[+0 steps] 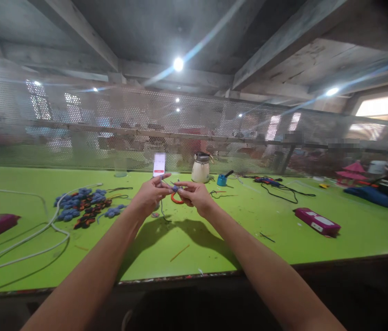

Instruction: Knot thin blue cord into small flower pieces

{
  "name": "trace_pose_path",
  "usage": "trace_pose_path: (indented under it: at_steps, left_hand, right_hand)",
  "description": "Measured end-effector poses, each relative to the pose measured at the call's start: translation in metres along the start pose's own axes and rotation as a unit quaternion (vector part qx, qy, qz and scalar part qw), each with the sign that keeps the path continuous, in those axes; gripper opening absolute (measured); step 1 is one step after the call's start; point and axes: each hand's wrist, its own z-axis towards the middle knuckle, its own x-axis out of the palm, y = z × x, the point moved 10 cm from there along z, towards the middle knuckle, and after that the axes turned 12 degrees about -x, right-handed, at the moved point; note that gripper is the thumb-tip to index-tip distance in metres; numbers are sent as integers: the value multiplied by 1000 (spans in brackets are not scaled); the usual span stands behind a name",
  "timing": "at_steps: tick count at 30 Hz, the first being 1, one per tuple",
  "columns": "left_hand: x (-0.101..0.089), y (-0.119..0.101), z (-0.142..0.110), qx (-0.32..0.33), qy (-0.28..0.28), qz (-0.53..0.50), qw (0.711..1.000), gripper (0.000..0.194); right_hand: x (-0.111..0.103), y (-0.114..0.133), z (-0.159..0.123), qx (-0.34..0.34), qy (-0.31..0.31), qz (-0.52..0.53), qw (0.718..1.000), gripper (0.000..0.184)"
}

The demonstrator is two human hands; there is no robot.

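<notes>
Both hands are raised over the green table and meet around a small blue yarn piece [176, 189]. The fingers of my left hand [149, 195] are closed on its blue yarn, with the index finger stretched across toward the right. A dark strand of yarn [163, 212] hangs below that hand. My right hand [195, 195] pinches the piece from the other side. An orange ring [176, 198], like a scissor handle, shows under the right fingers; the rest of it is hidden. To the left lies a pile of blue crocheted flowers [70, 207] and dark-orange ones [88, 214].
Behind the hands stand a lit phone [159, 164], a cream jug [200, 169] and a teal pot [222, 179]. Purple power strips [317, 222] lie at both sides. A white cable [54, 225] loops on the left; dark cords [283, 186] lie back right. A perforated screen [180, 119] borders the table [214, 248].
</notes>
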Motion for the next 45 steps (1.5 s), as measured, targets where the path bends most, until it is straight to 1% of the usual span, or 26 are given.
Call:
trace_pose_path:
  at_steps: [4,7,9,13,16,20,24,26,29,32,34,37,39,41,45]
  left_hand:
    - [3,-3,-3,8,22,-18,1000,65]
    - [7,-3,-5,4,38,-17,999,68]
    - [7,-2,-5,2,31,2,1000,70]
    - [4,-4,-4,16,-8,72,997,72]
    - [2,-3,-3,20,-12,88,996,71]
    - [-1,3,-1,-5,-7,46,999,69]
    - [-5,12,2,-38,-31,-14,999,54]
    - [-4,15,2,-42,-28,-33,998,52]
    - [0,19,3,-40,-9,-35,999,61]
    - [1,16,2,-31,-3,5,1000,65]
    - [3,13,0,-29,1,35,999,62]
    - [6,13,-2,-36,14,61,997,55]
    - [6,13,-2,-40,16,67,997,52]
    - [4,13,-2,-40,11,66,997,53]
    - [-1,11,0,-30,4,82,996,61]
  right_hand:
    - [2,4,1,-9,11,1,1000,44]
    - [2,6,1,-12,13,-2,1000,43]
    - [1,6,1,-17,15,-10,1000,43]
    - [0,6,2,-21,31,-38,999,40]
    - [-1,6,2,-22,40,-59,997,37]
    - [-6,6,4,-42,36,-106,993,35]
    - [-10,6,6,-70,24,-151,986,35]
    - [-10,5,6,-73,18,-155,985,34]
    - [-7,2,5,-45,17,-114,992,35]
    - [-8,-8,1,24,9,-43,999,39]
    - [-9,-15,-1,64,8,-10,998,40]
    - [-9,-23,-2,98,22,18,995,39]
    - [-9,-25,-2,102,27,22,994,39]
    - [-9,-22,-2,92,30,16,995,38]
    - [-6,-10,-2,63,40,-33,997,37]
